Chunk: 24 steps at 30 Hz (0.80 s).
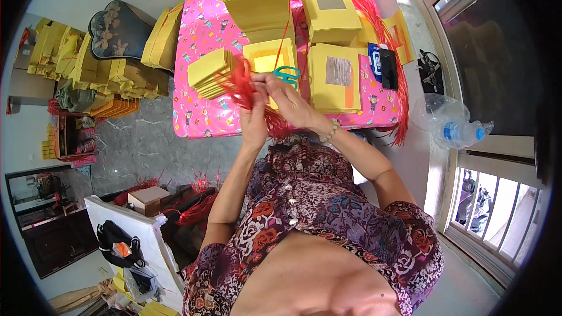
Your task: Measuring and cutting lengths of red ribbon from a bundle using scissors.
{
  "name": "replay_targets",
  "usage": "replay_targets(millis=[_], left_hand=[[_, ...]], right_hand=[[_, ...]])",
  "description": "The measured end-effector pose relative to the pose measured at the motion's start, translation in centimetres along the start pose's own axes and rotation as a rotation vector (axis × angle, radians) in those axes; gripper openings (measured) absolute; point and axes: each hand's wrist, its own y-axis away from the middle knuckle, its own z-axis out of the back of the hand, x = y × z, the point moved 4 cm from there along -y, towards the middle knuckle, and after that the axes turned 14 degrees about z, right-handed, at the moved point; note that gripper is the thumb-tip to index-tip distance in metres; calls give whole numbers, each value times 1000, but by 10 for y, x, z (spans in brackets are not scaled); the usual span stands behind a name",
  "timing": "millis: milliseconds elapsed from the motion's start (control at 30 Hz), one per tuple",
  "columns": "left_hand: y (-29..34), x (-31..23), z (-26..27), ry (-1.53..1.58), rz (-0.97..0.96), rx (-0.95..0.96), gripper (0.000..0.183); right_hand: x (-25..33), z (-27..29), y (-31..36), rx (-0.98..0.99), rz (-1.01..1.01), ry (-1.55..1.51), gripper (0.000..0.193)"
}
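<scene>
Left hand (253,118): raised over the near table edge, forearm up from below, thumb upward, closed around red strands (239,86). Right hand (288,100): angled in from the right, bracelet (331,131) at wrist, fingers bent toward the left thumb, tips against the same strands; cannot tell whether pinching any single one.

Red strands: bunched between both hands, loose ends fanned out leftward, more below the wrists.

Obscured: left fingers, largely behind the strands; scissors (288,68), teal handles just beyond the right hand, blades hard to make out; farthest paper stack (257,11), cut off at the upper edge.

Surface: pink cloth (196,114), small printed figures, under and beyond the hands. On it: yellow paper stacks ahead and to either side; phone (387,69) and blue packet (374,61), right of the hands.

Room: grey floor (146,146) and padded chair (120,32), left of the hands; clear bottle (451,118) and window (486,58), far right.
</scene>
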Motion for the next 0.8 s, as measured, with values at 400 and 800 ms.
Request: replay_targets(millis=[400,800], left_hand=[[-9,-131,45,512,-274,5,24],[10,-95,254,1072,-9,8,23]], right_hand=[[-23,-22,49,664,-286,-86,67],[12,97,47,942,-902,-282,25]])
